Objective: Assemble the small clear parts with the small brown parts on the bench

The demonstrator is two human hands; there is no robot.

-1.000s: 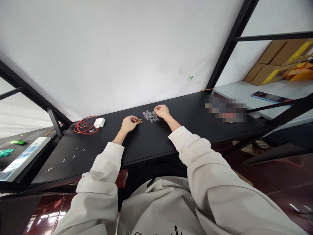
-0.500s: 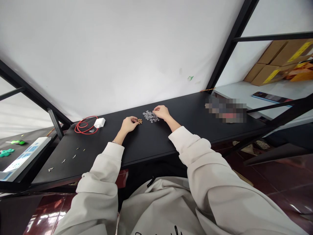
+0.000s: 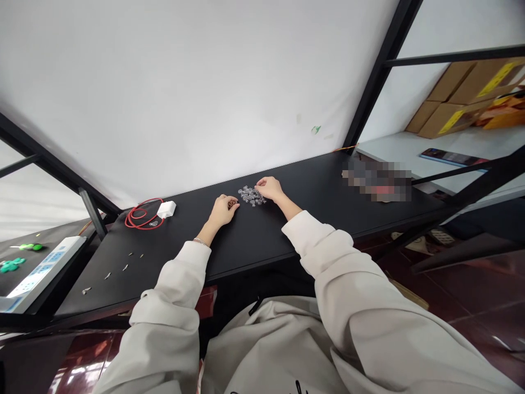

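Note:
On the black table (image 3: 246, 241) lies a small heap of clear grey beads (image 3: 250, 195). My right hand (image 3: 269, 187) rests at the heap's right edge, fingers curled in a pinch among the beads. My left hand (image 3: 223, 210) lies just left of the heap, fingers closed round a small cluster of brown beads (image 3: 232, 203), of which only a bit shows at the fingertips. Both arms wear cream sleeves.
A coiled red cable (image 3: 139, 214) and a white charger (image 3: 166, 208) lie at the far left of the table. Several tiny bits (image 3: 123, 267) are scattered near the left front. A white power strip (image 3: 39, 267) sits on the neighbouring surface. Cardboard boxes (image 3: 459, 98) stand at the right.
My left hand slid right toward the grey heap and closed further over the brown beads. The view shifted slightly. My right hand stayed at the heap.

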